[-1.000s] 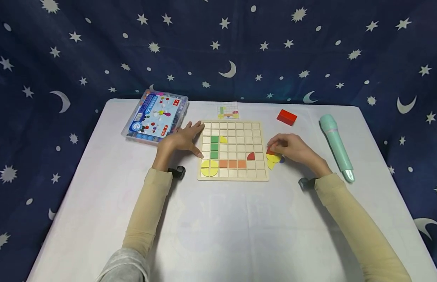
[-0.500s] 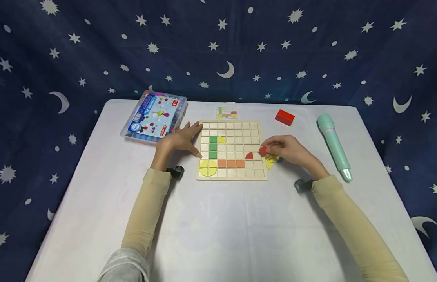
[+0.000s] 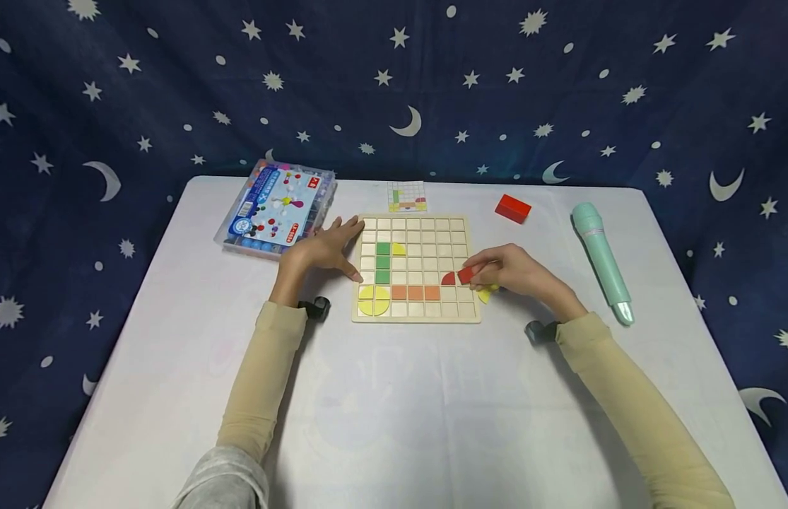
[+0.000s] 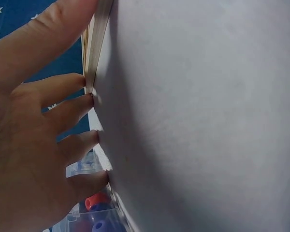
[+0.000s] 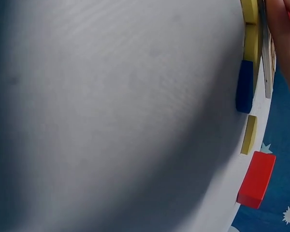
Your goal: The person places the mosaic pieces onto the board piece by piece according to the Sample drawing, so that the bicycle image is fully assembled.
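Observation:
A wooden grid board (image 3: 425, 237) lies mid-table with coloured tiles in its cells. A column of green square tiles (image 3: 383, 263), a row of orange tiles (image 3: 415, 293), a yellow circle of quarter pieces (image 3: 374, 300), a lone yellow quarter piece (image 3: 398, 249) and a red quarter piece (image 3: 448, 278) are on it. My left hand (image 3: 322, 253) rests spread against the board's left edge; the left wrist view shows thumb and fingertips along that edge. My right hand (image 3: 517, 271) pinches a small red tile (image 3: 465, 276) over the board's right side, just right of the red quarter piece.
Loose yellow pieces (image 3: 485, 294) lie partly under the right hand, with a blue piece (image 5: 244, 87) beside them. A red block (image 3: 513, 208), a green microphone (image 3: 602, 263), a pattern card (image 3: 407, 197) and a plastic case (image 3: 275, 208) stand around the board.
My right hand has lifted the red tile off the loose pile and carried it left onto the board's right side. The left hand stays at the board's edge.

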`<state>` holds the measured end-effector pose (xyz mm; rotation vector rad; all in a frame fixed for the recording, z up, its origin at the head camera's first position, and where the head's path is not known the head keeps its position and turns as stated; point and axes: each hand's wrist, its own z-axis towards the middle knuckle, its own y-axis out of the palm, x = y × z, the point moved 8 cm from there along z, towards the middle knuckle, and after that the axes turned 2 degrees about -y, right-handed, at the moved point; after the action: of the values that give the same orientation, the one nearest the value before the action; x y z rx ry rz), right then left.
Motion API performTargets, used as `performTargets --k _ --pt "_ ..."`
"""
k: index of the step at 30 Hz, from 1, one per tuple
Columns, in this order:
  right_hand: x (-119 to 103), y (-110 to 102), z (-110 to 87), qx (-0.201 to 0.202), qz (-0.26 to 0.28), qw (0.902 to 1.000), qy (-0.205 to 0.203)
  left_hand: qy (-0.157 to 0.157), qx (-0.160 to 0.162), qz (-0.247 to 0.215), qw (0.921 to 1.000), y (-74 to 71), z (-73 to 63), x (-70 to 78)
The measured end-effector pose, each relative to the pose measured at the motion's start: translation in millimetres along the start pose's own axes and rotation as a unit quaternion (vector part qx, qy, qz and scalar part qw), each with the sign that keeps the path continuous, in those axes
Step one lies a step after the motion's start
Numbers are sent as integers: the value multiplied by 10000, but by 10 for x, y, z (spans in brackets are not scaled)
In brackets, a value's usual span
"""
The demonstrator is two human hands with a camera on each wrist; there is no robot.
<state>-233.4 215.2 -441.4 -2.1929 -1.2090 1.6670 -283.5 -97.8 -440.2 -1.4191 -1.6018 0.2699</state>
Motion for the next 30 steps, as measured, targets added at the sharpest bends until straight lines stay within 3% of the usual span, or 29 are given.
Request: performTargets --k 9,20,30 --pt "-66 25 20 100 -648 9978 -54 -32 -19 -36 10000 17 4 -3" --pt "-33 50 56 107 -792 9968 -76 -45 -21 -69 10000 17 0 -12" --pt "6 -81 -24 325 -900 9951 -243 19 32 -23 10000 7 -3 -13"
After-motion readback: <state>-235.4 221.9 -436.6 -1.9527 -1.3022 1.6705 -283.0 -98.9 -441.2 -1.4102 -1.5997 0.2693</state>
